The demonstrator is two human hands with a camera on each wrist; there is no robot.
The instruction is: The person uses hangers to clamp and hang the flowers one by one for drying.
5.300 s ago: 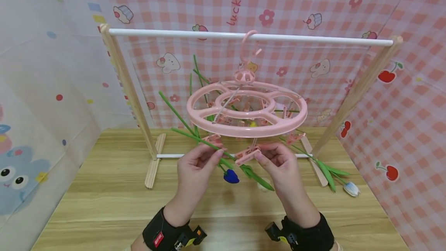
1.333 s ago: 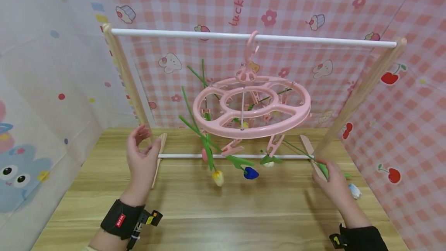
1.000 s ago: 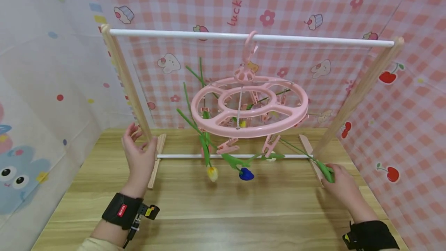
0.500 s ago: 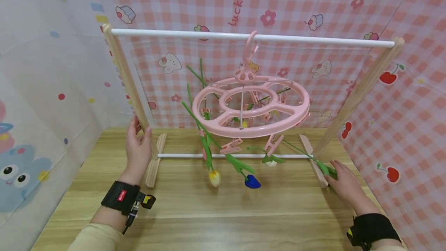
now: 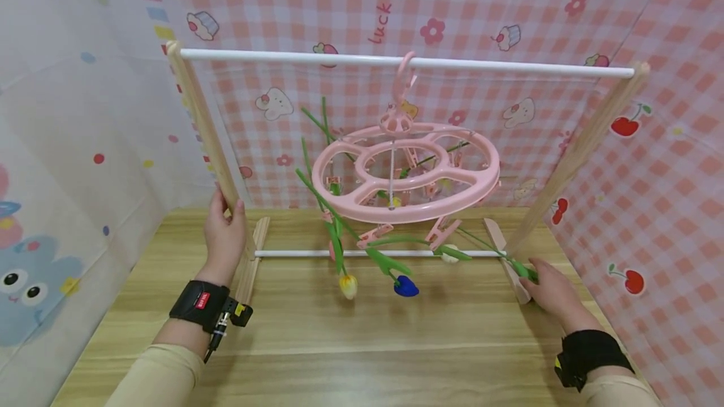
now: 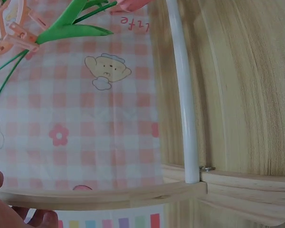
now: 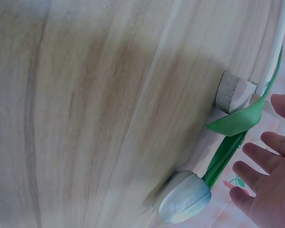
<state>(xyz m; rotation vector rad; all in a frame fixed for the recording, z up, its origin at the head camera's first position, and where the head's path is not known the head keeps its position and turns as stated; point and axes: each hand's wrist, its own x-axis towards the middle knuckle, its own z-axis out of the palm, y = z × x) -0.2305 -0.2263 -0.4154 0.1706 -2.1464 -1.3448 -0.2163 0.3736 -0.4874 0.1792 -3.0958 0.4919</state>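
My left hand (image 5: 222, 234) holds the left wooden post (image 5: 200, 124) of a drying rack, thumb on one side and fingers on the other. My right hand (image 5: 553, 291) is beside the rack's right foot, at a white-and-blue artificial tulip (image 7: 185, 197). In the right wrist view its fingers are spread, apart from the bloom; the head view hides that bloom behind the hand. From the rack's white top bar (image 5: 271, 56) hangs a pink oval clip hanger (image 5: 407, 212). Its clips carry several tulips, among them a blue tulip (image 5: 406, 286) and a yellow tulip (image 5: 348, 286).
A white lower bar (image 5: 300, 254) joins the rack's two wooden feet, the right foot (image 5: 509, 262) being nearest my right hand. Patterned cloth (image 5: 351, 5) covers the walls behind and beside the wooden table (image 5: 362, 357). A pink clip (image 5: 444, 231) dangles at the hanger's front.
Both hands have left the front clip with the blue tulip and moved apart. My left hand has closed around the left post. My right hand has reached the white-and-blue tulip; the hanger has turned slightly.
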